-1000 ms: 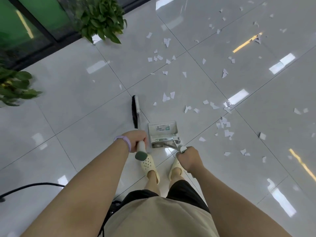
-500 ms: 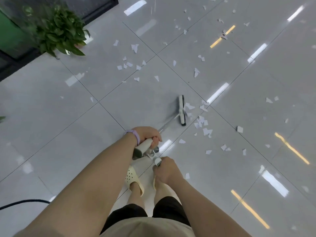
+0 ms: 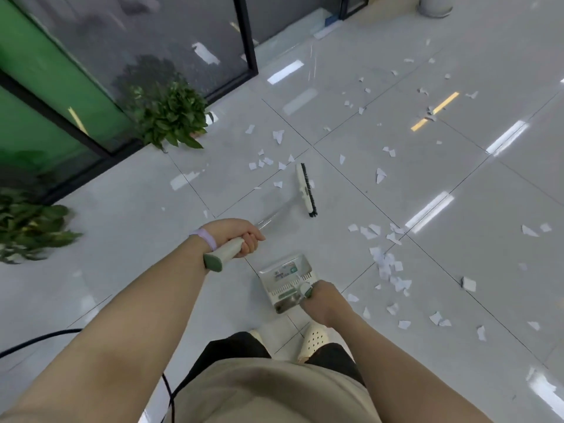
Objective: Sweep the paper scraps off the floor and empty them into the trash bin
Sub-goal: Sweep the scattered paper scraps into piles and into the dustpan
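Left hand: the left hand (image 3: pixel 236 236) has its fingers curled round the pale green-tipped end of the broom handle (image 3: pixel 224 254); the grip is clamped on it.
Right hand: the right hand (image 3: pixel 320 300) is wrapped round the top of the dustpan handle (image 3: pixel 305 290), grip clamped there too.
Broom head: the broom head (image 3: pixel 306 190) rests on the floor (image 3: pixel 122 239) beyond the dustpan, bristles dark, its shaft blurred.
Dustpan: the dustpan (image 3: pixel 287 279) hangs or stands just in front of the feet; no scraps show inside it.
Paper scraps: the paper scraps (image 3: pixel 386 264) lie scattered over the floor, the thickest cluster just right of the dustpan, a looser group beyond the broom head, more well apart to the far right.
How the scraps handle: judged light, thin and flat, likely to slide on the glossy tile and flutter under a fast stroke, so short low strokes suit them.
Where to hold: broom near the handle end as now; dustpan by its upright handle, lip pressed flat to the floor.
Progress: early; most scraps are not yet gathered.
Trash bin: a round grey base (image 3: pixel 435 7) at the far top may be it; I cannot tell.
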Demonstrator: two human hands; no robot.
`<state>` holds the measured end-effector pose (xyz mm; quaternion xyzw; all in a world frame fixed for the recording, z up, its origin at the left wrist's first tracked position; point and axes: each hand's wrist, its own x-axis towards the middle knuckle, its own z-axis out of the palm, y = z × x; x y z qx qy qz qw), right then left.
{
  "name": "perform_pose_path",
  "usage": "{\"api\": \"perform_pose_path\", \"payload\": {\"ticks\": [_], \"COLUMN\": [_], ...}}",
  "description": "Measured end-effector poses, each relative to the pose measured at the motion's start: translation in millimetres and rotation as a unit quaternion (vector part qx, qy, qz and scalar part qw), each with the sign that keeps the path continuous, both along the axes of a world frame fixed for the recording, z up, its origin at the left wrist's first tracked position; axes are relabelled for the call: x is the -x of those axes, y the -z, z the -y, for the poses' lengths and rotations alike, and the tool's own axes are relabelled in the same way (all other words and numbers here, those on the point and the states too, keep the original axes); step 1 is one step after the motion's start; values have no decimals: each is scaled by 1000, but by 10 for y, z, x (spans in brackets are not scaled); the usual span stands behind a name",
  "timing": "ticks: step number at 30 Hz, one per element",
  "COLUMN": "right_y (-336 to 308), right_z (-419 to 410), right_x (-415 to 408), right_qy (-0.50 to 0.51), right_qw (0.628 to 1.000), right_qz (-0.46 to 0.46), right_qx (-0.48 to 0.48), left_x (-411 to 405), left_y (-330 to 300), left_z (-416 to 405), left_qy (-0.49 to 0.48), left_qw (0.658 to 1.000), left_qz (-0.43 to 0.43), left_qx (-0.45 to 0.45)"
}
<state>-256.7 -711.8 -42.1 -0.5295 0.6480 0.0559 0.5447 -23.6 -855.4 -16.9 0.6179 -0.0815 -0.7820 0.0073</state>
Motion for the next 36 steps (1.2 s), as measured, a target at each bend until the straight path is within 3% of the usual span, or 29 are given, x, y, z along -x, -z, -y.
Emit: {"api": "perform_pose_path", "payload": {"ticks": [5, 8, 13, 17, 20, 27, 36], "right_y": [-87, -8, 162, 229, 323, 515, 488], "right_z": [480, 761, 1205, 1465, 1588, 1739, 1923], "right_x": [-442, -775, -1377, -1849, -2108, -2453, -2409], "right_qy": [-94, -72, 24, 111, 181, 219, 230], "right_qw": [995, 996, 997, 990, 980, 971, 968], "right_qz": [-26, -33, -61, -77, -79, -86, -94], "right_qx": [36, 50, 37, 26, 9, -28, -27], "left_x": [-1087, -1843, -3085, -3891, -4253, -4351, -2950], "left_y": [-77, -66, 26, 138, 306, 797, 753], "left_z": [88, 110, 180, 344, 549, 929, 1498], "left_qy": [-127, -188, -155, -123, -30, 123, 184], "left_qw": [989, 974, 959, 954, 950, 944, 957], "left_qz": [57, 105, 219, 255, 297, 303, 218], "left_qx": [57, 76, 95, 94, 94, 48, 48]}}
